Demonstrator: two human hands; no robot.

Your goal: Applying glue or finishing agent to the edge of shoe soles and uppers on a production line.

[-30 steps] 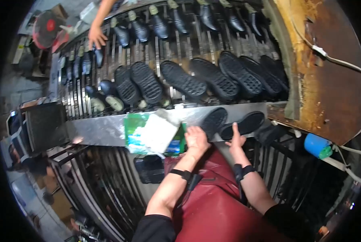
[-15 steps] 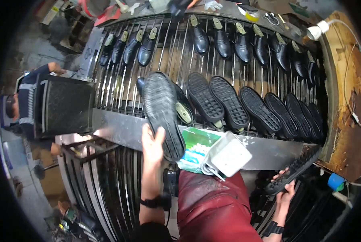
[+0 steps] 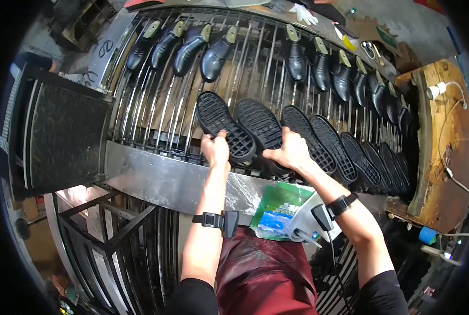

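Black shoes with treaded rubber soles lie sole-up along the near side of a metal bar rack. My left hand [image 3: 216, 150] is closed on the left edge of the leftmost shoe sole [image 3: 213, 112], near its gridded heel. My right hand [image 3: 293, 152] grips the heel end of the neighbouring shoe sole [image 3: 258, 121], thumb reaching across it and fingers along its right side. What lies under these two soles is mostly hidden. Right of my right hand, another sole-up shoe [image 3: 300, 123] stands close in the same row.
Glossy black shoes on lasts [image 3: 217, 58] hang toe-down along the rack's far side. A metal ledge [image 3: 156, 173] runs along the near edge. A green packet [image 3: 281, 205] rests by my lap. A dark padded panel [image 3: 61, 136] stands left, a wooden board [image 3: 444, 152] right.
The sole from my left hand now lies in the near row. My right hand has come from the lower right to the row, and the sole it held is no longer there. The view has shifted.
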